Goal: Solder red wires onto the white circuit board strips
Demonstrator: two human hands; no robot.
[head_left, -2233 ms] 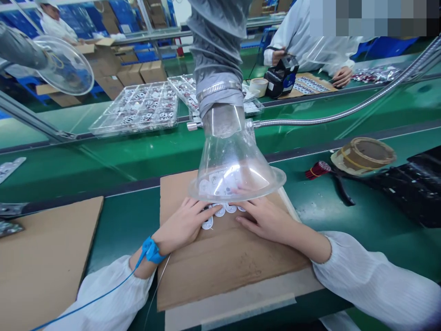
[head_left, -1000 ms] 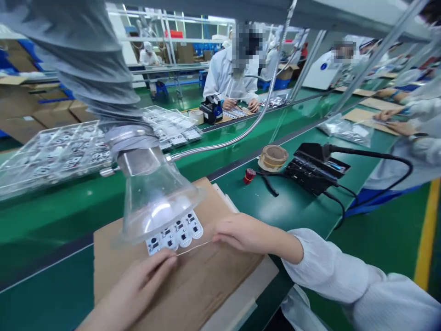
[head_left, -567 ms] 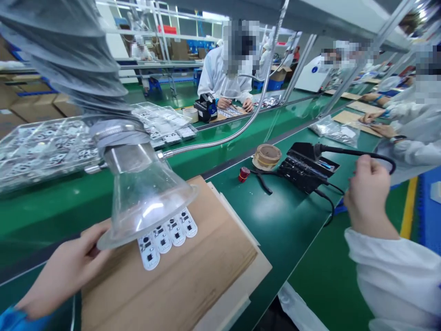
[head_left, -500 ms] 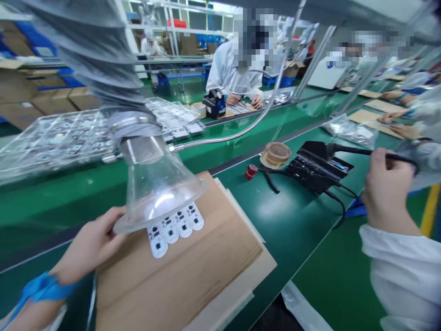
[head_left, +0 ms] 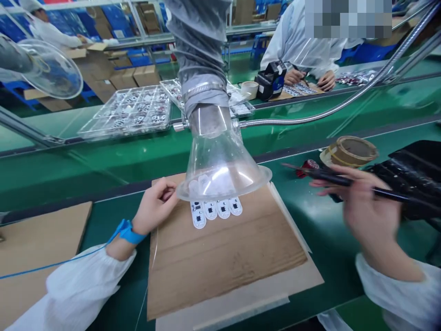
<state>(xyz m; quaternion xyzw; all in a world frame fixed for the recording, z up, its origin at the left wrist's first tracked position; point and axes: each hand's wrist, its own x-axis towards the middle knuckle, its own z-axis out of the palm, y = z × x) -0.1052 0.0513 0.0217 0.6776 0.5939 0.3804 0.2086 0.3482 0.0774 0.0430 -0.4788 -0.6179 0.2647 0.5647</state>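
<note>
Left hand [head_left: 155, 205] is resting at the far edge of the cardboard sheet [head_left: 220, 276], fingers loosely curled, nothing visible in them. Blue wrist strap [head_left: 129, 233] is sitting on that wrist, cord running off left. Right hand [head_left: 365, 207] is gripping a black soldering iron [head_left: 330, 177] in a narrow pen grip, just off the cardboard's right edge, above the green bench [head_left: 320, 234].

White PCB strip [head_left: 216, 210], four boards joined, is lying flat near the cardboard's far edge, between the hands, just under the rim of the clear fume hood funnel [head_left: 220, 168].

Past the iron tip, a brown tape roll [head_left: 348, 151] and red bundle [head_left: 308, 168] are sitting on the bench. Farther off, clear trays of boards [head_left: 124, 112] are lying beyond the belt, and a co-worker's hands [head_left: 294, 77] are working over more boards.
</note>
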